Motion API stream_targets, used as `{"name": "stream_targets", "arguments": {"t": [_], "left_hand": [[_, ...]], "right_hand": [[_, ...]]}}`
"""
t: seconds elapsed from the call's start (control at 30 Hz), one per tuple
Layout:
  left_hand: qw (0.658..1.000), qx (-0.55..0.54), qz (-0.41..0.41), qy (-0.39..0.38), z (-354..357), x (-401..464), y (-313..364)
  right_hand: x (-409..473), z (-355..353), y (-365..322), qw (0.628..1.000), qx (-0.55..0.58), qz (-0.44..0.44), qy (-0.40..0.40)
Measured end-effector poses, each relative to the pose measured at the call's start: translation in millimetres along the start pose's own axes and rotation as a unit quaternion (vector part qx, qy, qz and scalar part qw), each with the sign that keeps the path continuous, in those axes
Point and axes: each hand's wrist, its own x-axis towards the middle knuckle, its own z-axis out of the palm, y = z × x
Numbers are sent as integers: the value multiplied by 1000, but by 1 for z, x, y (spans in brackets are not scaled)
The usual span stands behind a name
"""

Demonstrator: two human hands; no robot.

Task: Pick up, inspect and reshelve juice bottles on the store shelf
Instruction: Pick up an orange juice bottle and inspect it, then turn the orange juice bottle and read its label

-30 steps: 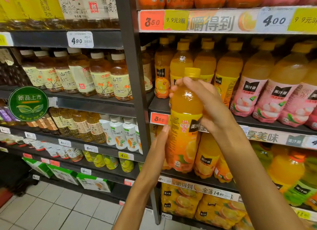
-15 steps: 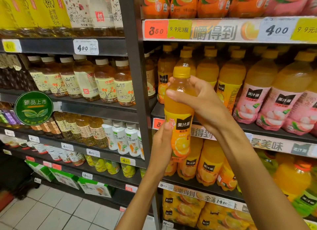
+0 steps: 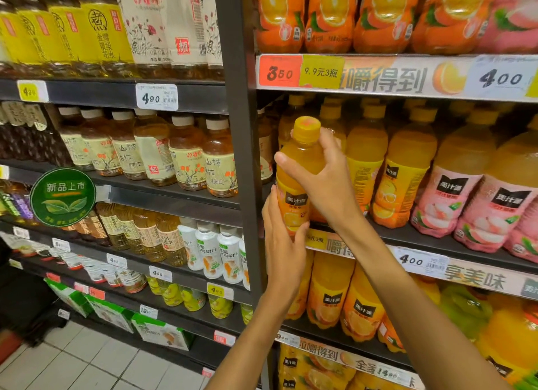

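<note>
We hold the orange juice bottle (image 3: 294, 185), labelled 美汁源, at the shelf edge (image 3: 407, 238): right hand (image 3: 326, 182) grips its neck, left hand (image 3: 281, 232) wraps its base; a "400" tag (image 3: 410, 260) at 4 o'clock.

Bare forearms, no sleeves; hands (image 3: 320, 182) slender, ungloved.

Supermarket drinks aisle, dark metal shelving

A dark upright post (image 3: 235, 104) runs down the middle of the frame, dividing two bays of dark shelves (image 3: 186, 191). White and yellow price tags (image 3: 156, 97) are clipped to the shelf edges, and a round green sign (image 3: 62, 196) hangs at centre left. Pale square floor tiles (image 3: 87, 366) fill the lower left corner. The light is even and warm.
</note>
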Motion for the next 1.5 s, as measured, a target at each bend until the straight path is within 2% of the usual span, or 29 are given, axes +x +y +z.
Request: {"name": "stream_targets", "arguments": {"t": [0.1, 0.27, 0.37, 0.57, 0.77, 0.9, 1.0, 1.13, 1.27, 1.4, 1.5], "left_hand": [[999, 27, -3, 22, 5, 5, -6], [998, 41, -20, 41, 11, 6, -9], [997, 54, -22, 40, 13, 10, -6], [996, 78, -44, 21, 16, 21, 2], [995, 66, -81, 2, 18, 36, 0], [993, 46, -109, -20, 17, 49, -8], [993, 43, -102, -28, 17, 50, -12], [993, 49, -102, -26, 16, 52, -14], [991, 74, -115, -12, 19, 44, -5], [993, 90, -78, -4, 27, 13, 9], [992, 120, -23, 16, 30, -3, 13]], "right_hand": [[8, 0, 8, 1000, -28, 8, 6], [11, -2, 14, 988, -137, -62, 17], [6, 0, 15, 978, -179, -97, 54], [12, 3, 22, 914, -338, -193, 118], [25, 6, 29, 865, -441, -207, 119], [29, 5, 35, 825, -511, -228, 80], [27, -4, 36, 842, -470, -241, 111], [37, -21, 24, 859, -433, -198, 188], [43, -30, 24, 868, -466, -144, 99], [39, -34, 25, 872, -447, -163, 120], [30, -33, 24, 926, -307, -176, 127]]}}
